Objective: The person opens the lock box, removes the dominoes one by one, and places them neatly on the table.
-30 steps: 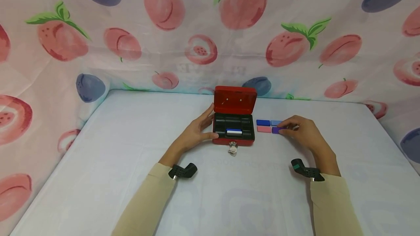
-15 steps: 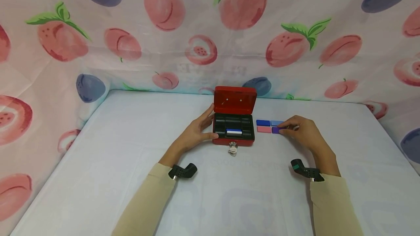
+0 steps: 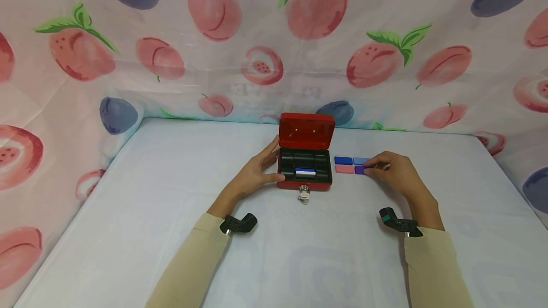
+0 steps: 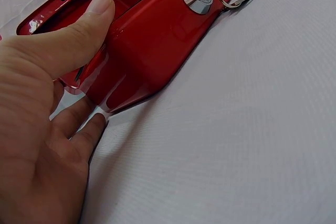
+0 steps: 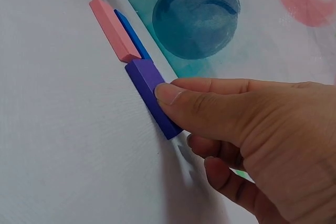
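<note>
A red cash box [image 3: 314, 186] stands on the white cloth, its lid [image 3: 307, 132] raised to show a black tray. My left hand [image 3: 252, 171] holds the box's near left corner, thumb [image 4: 84, 32] over the front edge and fingers along the left side. To the right of the box, my right hand [image 3: 396, 171] pinches a small purple block [image 5: 143, 87] between thumb and index finger. That block lines up end to end with a pink block [image 5: 113, 30]. Behind these lie a dark blue block [image 3: 343, 160] and a light blue block [image 3: 359, 160], partly hidden by the fingers.
A white block [image 3: 305, 173] and a blue one lie in the tray's front middle compartment. Keys [image 3: 303, 197] on a ring hang from the front lock. Fruit-printed cloth [image 3: 261, 23] rises behind and at the left of the white-covered table [image 3: 188, 170].
</note>
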### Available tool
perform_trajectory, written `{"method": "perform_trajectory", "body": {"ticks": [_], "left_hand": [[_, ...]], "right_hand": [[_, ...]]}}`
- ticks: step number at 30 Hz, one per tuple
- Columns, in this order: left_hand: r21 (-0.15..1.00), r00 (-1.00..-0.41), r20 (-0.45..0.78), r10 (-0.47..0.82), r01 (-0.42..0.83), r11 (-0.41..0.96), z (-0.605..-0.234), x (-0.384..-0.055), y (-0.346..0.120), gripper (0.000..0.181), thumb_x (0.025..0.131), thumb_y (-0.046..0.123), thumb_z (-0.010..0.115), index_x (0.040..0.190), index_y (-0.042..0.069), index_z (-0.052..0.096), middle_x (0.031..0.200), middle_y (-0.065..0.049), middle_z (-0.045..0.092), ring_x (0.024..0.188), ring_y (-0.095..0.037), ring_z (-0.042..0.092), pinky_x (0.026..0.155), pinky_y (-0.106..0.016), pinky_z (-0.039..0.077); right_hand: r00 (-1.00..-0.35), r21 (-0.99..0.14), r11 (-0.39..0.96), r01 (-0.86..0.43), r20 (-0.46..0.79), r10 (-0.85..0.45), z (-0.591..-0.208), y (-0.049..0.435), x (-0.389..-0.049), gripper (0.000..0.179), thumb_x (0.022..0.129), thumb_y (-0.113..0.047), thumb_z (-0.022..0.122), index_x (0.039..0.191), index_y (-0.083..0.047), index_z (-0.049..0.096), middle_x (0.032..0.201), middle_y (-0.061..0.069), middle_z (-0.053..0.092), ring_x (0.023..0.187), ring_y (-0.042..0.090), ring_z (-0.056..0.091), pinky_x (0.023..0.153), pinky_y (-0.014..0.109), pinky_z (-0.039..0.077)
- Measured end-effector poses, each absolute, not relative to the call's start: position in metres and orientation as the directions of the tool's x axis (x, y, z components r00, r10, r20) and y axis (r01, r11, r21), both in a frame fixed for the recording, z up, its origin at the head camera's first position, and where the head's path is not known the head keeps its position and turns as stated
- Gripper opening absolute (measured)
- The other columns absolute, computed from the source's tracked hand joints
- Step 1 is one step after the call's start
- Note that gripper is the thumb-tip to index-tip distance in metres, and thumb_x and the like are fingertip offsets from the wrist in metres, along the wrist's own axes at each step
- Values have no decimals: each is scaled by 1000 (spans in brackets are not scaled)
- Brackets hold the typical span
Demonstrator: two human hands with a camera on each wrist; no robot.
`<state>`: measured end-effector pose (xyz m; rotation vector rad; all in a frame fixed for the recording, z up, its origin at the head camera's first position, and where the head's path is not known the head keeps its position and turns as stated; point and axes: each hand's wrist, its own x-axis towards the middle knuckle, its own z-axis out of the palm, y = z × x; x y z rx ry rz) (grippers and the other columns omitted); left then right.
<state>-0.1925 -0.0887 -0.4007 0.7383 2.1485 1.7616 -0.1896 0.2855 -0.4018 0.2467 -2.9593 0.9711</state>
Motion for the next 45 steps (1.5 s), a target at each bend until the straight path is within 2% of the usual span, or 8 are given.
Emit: {"method": "perform_trajectory", "body": {"ticks": [9,28,32,37,44,45], "left_hand": [[969,-841,98,532,203,142,-400,-193,-88,94,84,4,73,155,17,12,158,-7,16,139,-32,27,112,-42,25],[970,-839,106,533,206,132,-400,-193,-87,93,84,4,72,155,15,12,158,-8,16,139,-32,27,112,-44,25],[970,-838,106,534,206,131,-400,-193,-87,93,84,3,72,155,16,12,158,-8,16,139,-32,27,112,-44,25],[969,-837,109,537,210,131,-400,-193,-87,93,84,3,72,155,15,12,158,-8,16,139,-32,27,112,-44,25],[968,-839,108,533,210,134,-400,-193,-88,94,83,3,73,154,16,13,158,-8,17,139,-32,28,112,-42,25],[968,-840,107,532,210,136,-400,-193,-88,94,83,4,73,155,16,13,158,-8,17,139,-32,28,112,-42,25]], "right_hand": [[-990,-578,805,-134,52,-128,-401,283,-189,12,85,-11,73,96,-6,75,92,8,63,84,25,53,71,36,45],[-983,-544,819,-182,106,-148,-402,286,-190,10,84,-9,73,94,-7,77,92,7,66,81,24,56,69,35,47],[-989,-558,816,-151,94,-118,-397,284,-188,15,87,-15,72,100,-9,76,96,7,66,85,24,55,66,32,46],[-987,-591,793,-151,137,-86,-392,283,-188,20,88,-22,71,104,-10,74,95,7,65,87,24,54,64,33,45],[-968,-569,793,-219,227,-105,-402,283,-198,23,87,-41,69,100,-24,74,93,-8,65,81,12,54,52,25,45],[-966,-572,787,-232,229,-119,-400,280,-198,24,87,-41,68,101,-22,74,95,-7,66,82,12,54,56,26,46]]}}
